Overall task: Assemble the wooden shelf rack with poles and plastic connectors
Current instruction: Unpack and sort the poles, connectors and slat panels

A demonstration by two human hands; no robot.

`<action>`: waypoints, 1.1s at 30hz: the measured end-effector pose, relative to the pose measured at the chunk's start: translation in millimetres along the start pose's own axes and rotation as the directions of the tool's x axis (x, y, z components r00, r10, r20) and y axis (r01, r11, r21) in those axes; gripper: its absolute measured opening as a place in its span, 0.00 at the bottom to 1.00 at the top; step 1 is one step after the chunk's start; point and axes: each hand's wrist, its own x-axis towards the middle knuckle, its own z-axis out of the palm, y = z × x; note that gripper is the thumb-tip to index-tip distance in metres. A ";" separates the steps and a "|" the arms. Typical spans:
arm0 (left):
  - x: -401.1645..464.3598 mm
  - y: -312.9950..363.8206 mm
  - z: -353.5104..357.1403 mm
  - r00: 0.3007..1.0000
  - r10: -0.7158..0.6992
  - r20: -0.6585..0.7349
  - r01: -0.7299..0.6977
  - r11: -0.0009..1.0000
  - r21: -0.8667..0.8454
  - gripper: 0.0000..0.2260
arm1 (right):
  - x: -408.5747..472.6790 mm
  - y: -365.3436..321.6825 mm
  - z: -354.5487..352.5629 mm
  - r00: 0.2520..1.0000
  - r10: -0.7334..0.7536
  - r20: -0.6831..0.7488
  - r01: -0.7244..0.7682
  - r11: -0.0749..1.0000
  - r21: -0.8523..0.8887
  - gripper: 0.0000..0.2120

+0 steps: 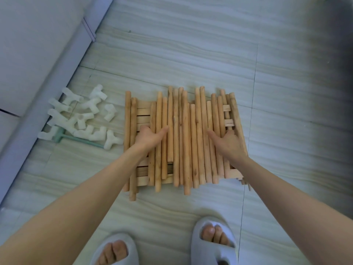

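Note:
Several round wooden poles (181,134) lie side by side on the tiled floor, on top of slatted wooden shelf panels (142,111) that show at the left and right edges. My left hand (149,136) rests flat on the poles at the left, thumb pointing right. On the right side of the bundle my right hand (227,142) presses down with straight fingers. A heap of several white plastic connectors (80,115) sits on the floor left of the poles, apart from both hands.
A pale green mallet (76,139) lies under the connector heap. A white sofa or cabinet base (38,54) runs along the left. My two feet in grey slippers (214,240) stand at the near edge, just short of the poles.

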 end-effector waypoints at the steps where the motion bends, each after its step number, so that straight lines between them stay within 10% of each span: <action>1: 0.8 3.3 1.2 1.000 0.005 0.024 -0.004 0.999 -0.045 0.30 | -0.2 -2.7 5.5 0.999 -0.026 0.034 0.027 0.999 -0.020 0.39; 15: 8.8 19.5 9.8 0.943 0.008 0.334 0.111 0.936 -0.335 0.23 | 3.4 -17.4 29.9 0.954 -0.136 0.268 0.087 0.978 0.187 0.25; 22: 5.1 15.2 -0.9 0.862 0.070 0.501 0.100 0.947 -0.304 0.17 | -0.5 -17.3 27.9 0.818 -0.097 0.567 -0.180 0.894 0.411 0.20; 27: -14.9 13.8 -24.8 0.868 0.137 0.478 0.067 0.920 -0.386 0.17 | -15.5 -27.5 31.1 0.727 -0.155 0.669 -0.241 0.854 0.460 0.18; 33: -61.2 -12.1 -89.6 0.930 0.289 0.228 -0.118 0.822 -0.558 0.25 | -63.9 -79.7 62.6 0.733 -0.359 0.578 0.070 0.885 0.460 0.22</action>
